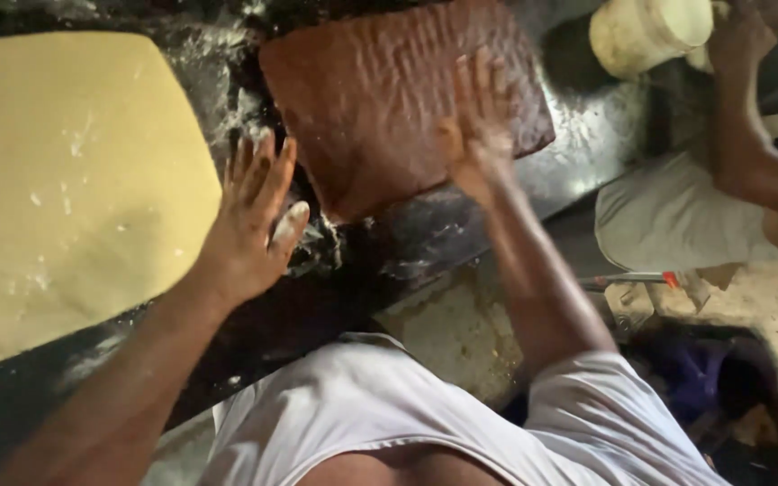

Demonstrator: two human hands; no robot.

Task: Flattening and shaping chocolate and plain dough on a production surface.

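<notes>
A flat reddish-brown slab of dough (380, 99), its surface dimpled with finger marks, lies on a dark floured worktop (443, 225). My right hand (479, 121) presses flat on the slab's right part, fingers spread. My left hand (249, 220) hovers open just left of the slab's lower corner, floury, holding nothing. A large pale yellow sheet of dough (65, 180) lies to the left, close to my left hand.
Another person's arm (749, 135) reaches in at the top right beside a cream plastic bucket (646, 31). White cloth (668, 220) lies below that arm. The worktop's near edge runs diagonally in front of my white-shirted body.
</notes>
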